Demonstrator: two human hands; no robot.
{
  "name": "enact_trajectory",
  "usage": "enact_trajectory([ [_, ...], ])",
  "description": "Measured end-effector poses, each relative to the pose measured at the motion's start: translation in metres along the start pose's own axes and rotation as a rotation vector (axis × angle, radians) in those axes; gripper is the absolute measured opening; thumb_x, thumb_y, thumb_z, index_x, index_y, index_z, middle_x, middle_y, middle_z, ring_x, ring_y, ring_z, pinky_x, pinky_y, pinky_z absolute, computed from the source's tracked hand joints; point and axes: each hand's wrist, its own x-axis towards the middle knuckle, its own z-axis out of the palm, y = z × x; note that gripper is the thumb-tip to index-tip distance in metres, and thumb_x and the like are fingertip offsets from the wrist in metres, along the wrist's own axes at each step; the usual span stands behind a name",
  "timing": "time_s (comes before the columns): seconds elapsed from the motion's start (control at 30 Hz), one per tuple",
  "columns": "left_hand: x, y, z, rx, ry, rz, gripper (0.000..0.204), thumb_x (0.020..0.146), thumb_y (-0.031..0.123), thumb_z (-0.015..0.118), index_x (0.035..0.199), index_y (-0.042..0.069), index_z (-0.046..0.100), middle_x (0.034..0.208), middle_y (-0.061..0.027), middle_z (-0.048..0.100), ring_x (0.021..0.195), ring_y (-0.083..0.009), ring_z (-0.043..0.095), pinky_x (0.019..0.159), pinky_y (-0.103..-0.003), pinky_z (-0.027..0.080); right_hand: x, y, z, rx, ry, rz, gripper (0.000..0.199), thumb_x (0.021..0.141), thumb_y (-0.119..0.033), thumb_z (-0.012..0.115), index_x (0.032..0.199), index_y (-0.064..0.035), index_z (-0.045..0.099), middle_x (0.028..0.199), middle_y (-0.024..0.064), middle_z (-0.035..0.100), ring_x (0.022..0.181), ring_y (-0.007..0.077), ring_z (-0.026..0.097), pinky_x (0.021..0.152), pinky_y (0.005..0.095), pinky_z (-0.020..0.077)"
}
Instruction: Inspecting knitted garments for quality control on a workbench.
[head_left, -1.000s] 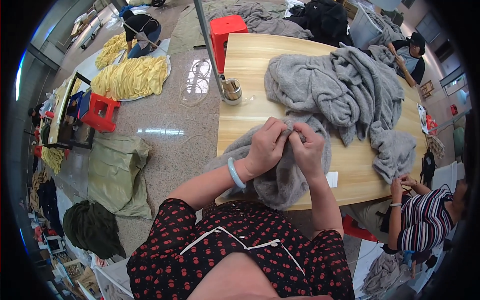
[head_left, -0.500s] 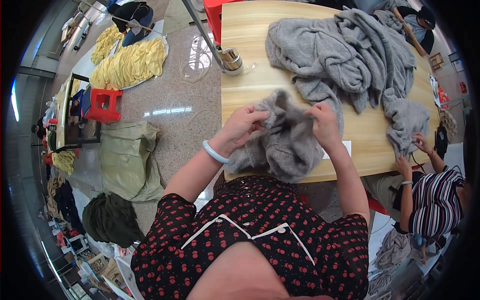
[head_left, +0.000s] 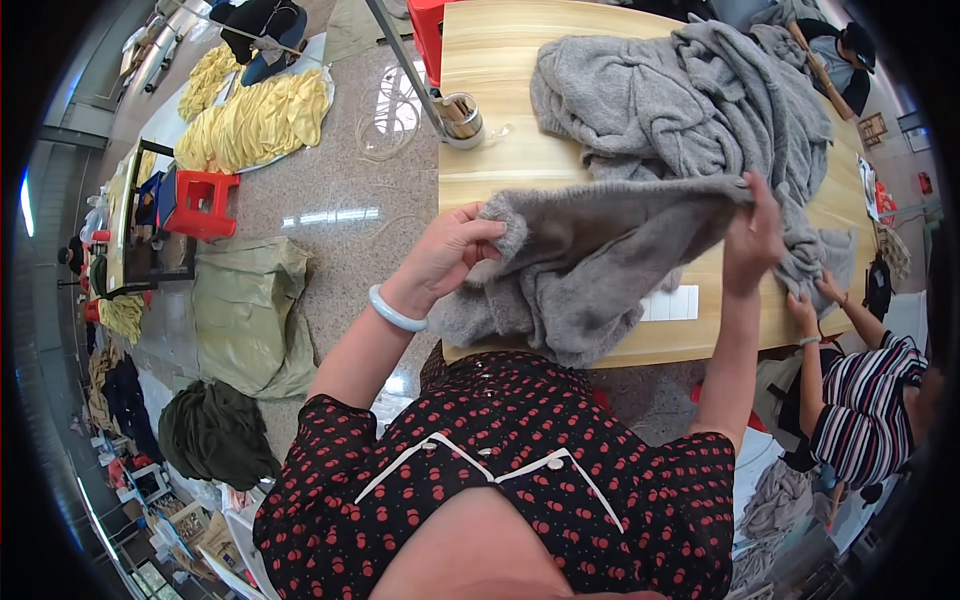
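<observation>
A grey knitted garment (head_left: 600, 270) is stretched between my hands over the near side of the wooden table (head_left: 490, 60). My left hand (head_left: 447, 250) pinches one end of its ribbed edge. At the other end of that edge my right hand (head_left: 752, 235) grips the knit, raised a little higher. The edge runs nearly straight between them, and the garment's inside shows below it. Its lower folds hang at the table's near edge. Farther back lies a big heap of grey knitwear (head_left: 640, 100).
A metal can of tools (head_left: 462, 122) stands at the table's left edge, beside a metal pole (head_left: 405, 60). White paper slips (head_left: 672, 303) lie near my right forearm. A co-worker in stripes (head_left: 870, 405) handles grey knitwear at right. Red stools (head_left: 205, 205) and yellow garments (head_left: 255, 125) are left.
My right hand has moved right and up, pulling the garment's edge from bunched to stretched. My left hand has shifted slightly left. The paper slips show more now.
</observation>
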Motion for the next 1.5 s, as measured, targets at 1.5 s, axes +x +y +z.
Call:
enact_trajectory([
  [1.5,0.009,0.002,-0.004,0.577,0.018,0.281,0.015,0.075,0.005,0.064,0.088,0.001,0.059,0.08,0.004,0.055,0.076,-0.0028,0.05,0.062,-0.019,0.042,-0.056,-0.14,0.083,0.96,-0.764,0.652,0.009,0.073,0.002,0.056,0.081,-0.0008,0.058,0.066,-0.0049,0.053,0.059,0.0005,0.044,0.051,0.0167,0.0353],
])
